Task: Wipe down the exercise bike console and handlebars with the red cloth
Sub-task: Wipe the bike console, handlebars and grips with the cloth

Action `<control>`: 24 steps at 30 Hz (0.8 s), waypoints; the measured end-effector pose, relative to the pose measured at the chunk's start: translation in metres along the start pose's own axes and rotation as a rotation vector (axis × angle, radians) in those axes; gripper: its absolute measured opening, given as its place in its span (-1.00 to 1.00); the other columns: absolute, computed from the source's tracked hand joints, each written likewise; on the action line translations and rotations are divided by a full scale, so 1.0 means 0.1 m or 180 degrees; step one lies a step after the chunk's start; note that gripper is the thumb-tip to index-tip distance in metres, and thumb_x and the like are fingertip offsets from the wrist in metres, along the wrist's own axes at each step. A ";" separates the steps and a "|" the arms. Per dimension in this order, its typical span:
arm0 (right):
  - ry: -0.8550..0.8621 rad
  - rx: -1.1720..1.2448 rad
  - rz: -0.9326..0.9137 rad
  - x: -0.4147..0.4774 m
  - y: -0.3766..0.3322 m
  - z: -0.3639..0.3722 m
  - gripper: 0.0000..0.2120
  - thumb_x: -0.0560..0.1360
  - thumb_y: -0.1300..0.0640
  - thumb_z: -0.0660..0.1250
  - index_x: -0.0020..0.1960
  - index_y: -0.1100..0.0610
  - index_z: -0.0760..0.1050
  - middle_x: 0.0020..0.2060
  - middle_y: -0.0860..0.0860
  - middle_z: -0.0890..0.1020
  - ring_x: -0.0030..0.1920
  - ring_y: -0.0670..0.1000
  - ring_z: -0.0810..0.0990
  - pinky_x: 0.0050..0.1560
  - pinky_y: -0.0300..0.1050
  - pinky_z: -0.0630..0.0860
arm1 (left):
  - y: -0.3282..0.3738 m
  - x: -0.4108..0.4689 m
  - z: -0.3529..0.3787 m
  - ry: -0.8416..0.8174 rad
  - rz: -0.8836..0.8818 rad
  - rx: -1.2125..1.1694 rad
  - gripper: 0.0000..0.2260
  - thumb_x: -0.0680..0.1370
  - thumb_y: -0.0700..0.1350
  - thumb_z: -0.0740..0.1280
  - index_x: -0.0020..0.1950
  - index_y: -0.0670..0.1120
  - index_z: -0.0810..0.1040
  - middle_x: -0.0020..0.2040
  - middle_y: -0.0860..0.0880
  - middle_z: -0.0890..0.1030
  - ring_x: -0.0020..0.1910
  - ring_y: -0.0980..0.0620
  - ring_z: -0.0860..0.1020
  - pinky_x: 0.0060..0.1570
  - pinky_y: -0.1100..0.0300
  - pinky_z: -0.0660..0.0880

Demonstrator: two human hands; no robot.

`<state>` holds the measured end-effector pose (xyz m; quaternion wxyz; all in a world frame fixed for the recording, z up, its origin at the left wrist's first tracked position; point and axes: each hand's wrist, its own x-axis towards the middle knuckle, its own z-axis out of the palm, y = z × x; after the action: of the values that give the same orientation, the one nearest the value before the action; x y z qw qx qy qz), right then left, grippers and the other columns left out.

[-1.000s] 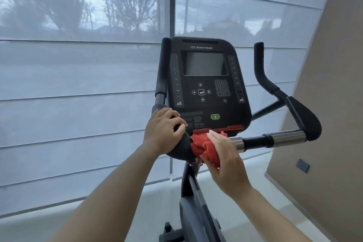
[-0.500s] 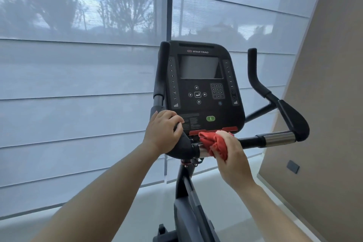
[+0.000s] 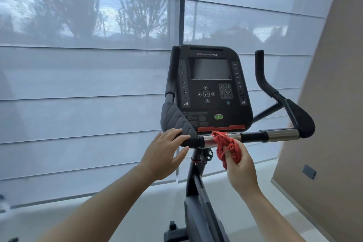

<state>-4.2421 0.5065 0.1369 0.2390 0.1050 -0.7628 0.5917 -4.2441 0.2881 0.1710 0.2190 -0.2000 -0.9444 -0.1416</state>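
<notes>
Right hand (image 3: 240, 165) grips the bunched red cloth (image 3: 225, 146) at the near crossbar of the handlebars (image 3: 280, 135), below the console (image 3: 211, 88). Left hand (image 3: 165, 153), fingers relaxed, touches the left pad (image 3: 176, 122). Judged mid-task (console and far grips apparently left to wipe).

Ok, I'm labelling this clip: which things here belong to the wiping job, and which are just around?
Part of the job:
- red cloth, gripped by the right hand
- handlebars
- console
- left hand, fingers on the left pad

Just around:
- blinds
- wall plate
</notes>
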 end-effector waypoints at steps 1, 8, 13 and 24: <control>0.0005 0.0024 -0.0004 0.02 -0.04 0.00 -0.65 0.48 -0.08 0.20 0.18 0.09 0.45 -0.11 0.02 0.64 -0.14 0.02 0.61 -0.13 -0.18 0.56 | 0.00 -0.04 -0.04 -0.0017 -0.0063 0.0021 -0.37 0.48 0.27 -0.18 0.41 0.08 0.36 0.44 0.03 0.35 0.44 0.04 0.25 0.43 0.05 0.20; -0.0080 -0.0213 -0.0772 0.40 -0.37 0.21 -0.64 0.53 0.03 0.26 0.26 0.16 0.42 0.11 0.06 0.60 0.13 0.02 0.57 0.19 -0.07 0.51 | -0.03 -0.28 -0.21 -0.0024 -0.0512 0.0173 -0.35 0.46 0.30 -0.19 0.41 0.09 0.34 0.44 0.05 0.35 0.42 0.07 0.28 0.38 0.12 0.26; -0.0533 -0.0895 -0.1299 0.43 -0.40 0.69 -0.64 0.53 0.11 0.30 0.28 0.22 0.40 0.19 0.11 0.54 0.21 0.06 0.48 0.31 0.02 0.40 | -0.14 -0.56 -0.27 -0.0002 -0.0737 0.0247 -0.36 0.44 0.31 -0.17 0.40 0.12 0.36 0.43 0.08 0.35 0.42 0.09 0.27 0.38 0.13 0.23; -0.0532 -0.2201 -0.1297 0.86 -0.37 1.22 -0.60 0.52 -0.03 0.15 0.19 0.23 0.47 0.07 0.15 0.59 0.10 0.18 0.54 0.15 0.09 0.49 | -1.11 0.13 -0.46 0.0067 -0.0567 0.0046 -0.46 0.50 0.22 -0.04 0.42 0.09 0.34 0.44 0.03 0.35 0.43 0.07 0.25 0.37 0.18 0.19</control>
<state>-4.3299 0.3905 0.1878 0.3097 0.2152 -0.8970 0.2305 -4.2873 0.1784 0.1975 0.2169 -0.1122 -0.9571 -0.1557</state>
